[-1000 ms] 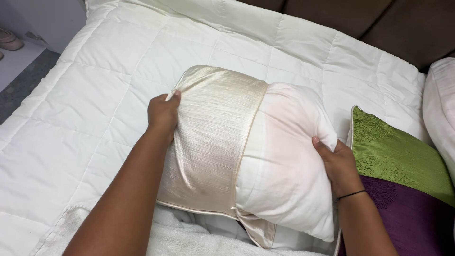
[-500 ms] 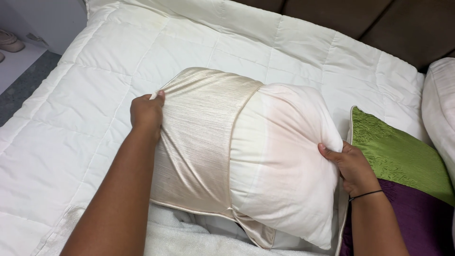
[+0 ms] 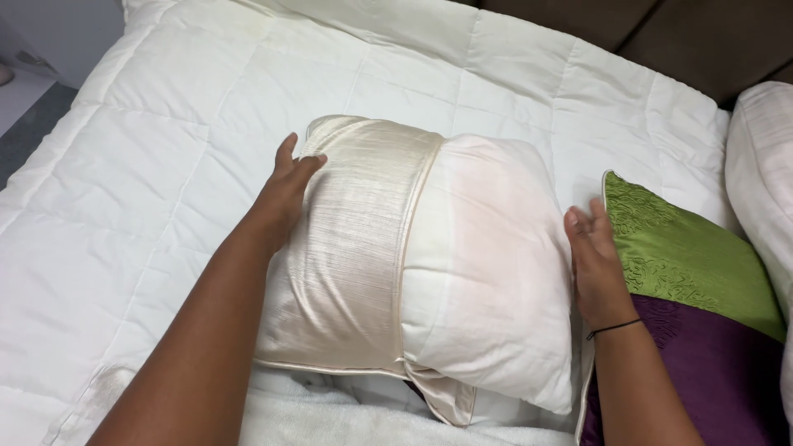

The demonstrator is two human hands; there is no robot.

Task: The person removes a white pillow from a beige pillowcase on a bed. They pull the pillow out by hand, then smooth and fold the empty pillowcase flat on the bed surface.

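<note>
Head view: white pillow (image 3: pixel 487 272) lies btwn both palms, half inside cream satin cover (image 3: pixel 351 264), long axis hand to hand. Left hand (image 3: pixel 285 194) flat on cover's closed end, right hand (image 3: pixel 595 256) flat against bare end; fingers open, neither clenched. Both equally close.

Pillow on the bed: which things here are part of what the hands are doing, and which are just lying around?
In hand:
- white pillow, half inside the cream satin cover
- left hand flat on the cover
- right hand open against the pillow's bare end

Lying about:
- white quilt
- green and purple cushion
- another white pillow at the right edge
</note>
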